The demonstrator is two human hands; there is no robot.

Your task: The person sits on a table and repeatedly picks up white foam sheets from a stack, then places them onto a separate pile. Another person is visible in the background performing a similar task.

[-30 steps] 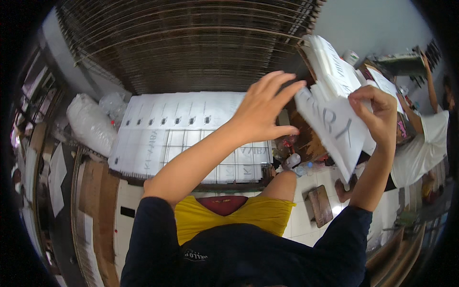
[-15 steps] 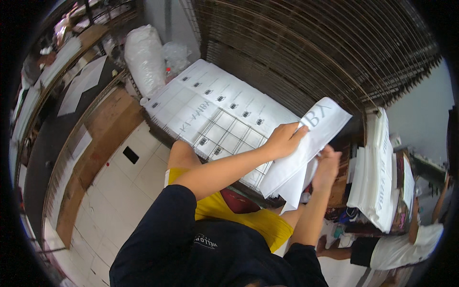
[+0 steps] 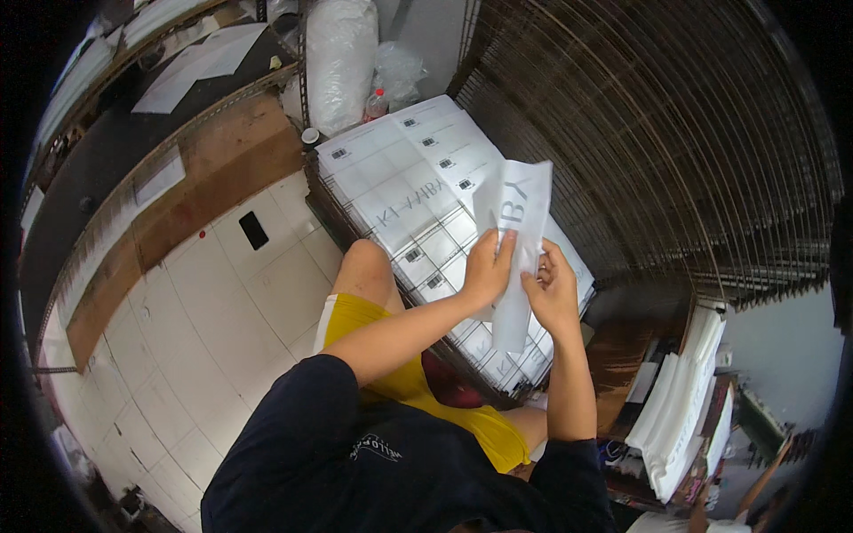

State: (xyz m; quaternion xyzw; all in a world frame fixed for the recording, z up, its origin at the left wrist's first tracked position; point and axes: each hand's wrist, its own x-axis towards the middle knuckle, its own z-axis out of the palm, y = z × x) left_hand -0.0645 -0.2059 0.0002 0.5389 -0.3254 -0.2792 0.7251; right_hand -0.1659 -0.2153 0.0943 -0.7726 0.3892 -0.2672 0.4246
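A thin white printed sheet [image 3: 526, 200], narrow and folded lengthwise, stands over the near right part of a drying rack. My left hand [image 3: 489, 268] is closed on its left side, thumb and fingers pressing the material. On the opposite edge, the curled fingers and thumb of my right hand [image 3: 553, 293] pinch it. Its lower end hangs below both hands. Under it, more white printed sheets [image 3: 378, 147] lie flat in rows on the rack's wire grid [image 3: 435, 242]. Whether the held piece is one layer or several, I cannot tell.
Tall hinged wire racks [image 3: 613, 133] lean up behind on the right. At the far left stand a wrapped white bundle [image 3: 340, 67] and a bottle with a red cap [image 3: 376, 104]. A black phone [image 3: 253, 230] lies on the tiles. A white stack [image 3: 680, 404] sits right.
The view has swung rightward. My right hand, earlier apart from the sheet's right side with fingers spread, now grips its edge. The sheet has turned more upright and narrower, over the rack.
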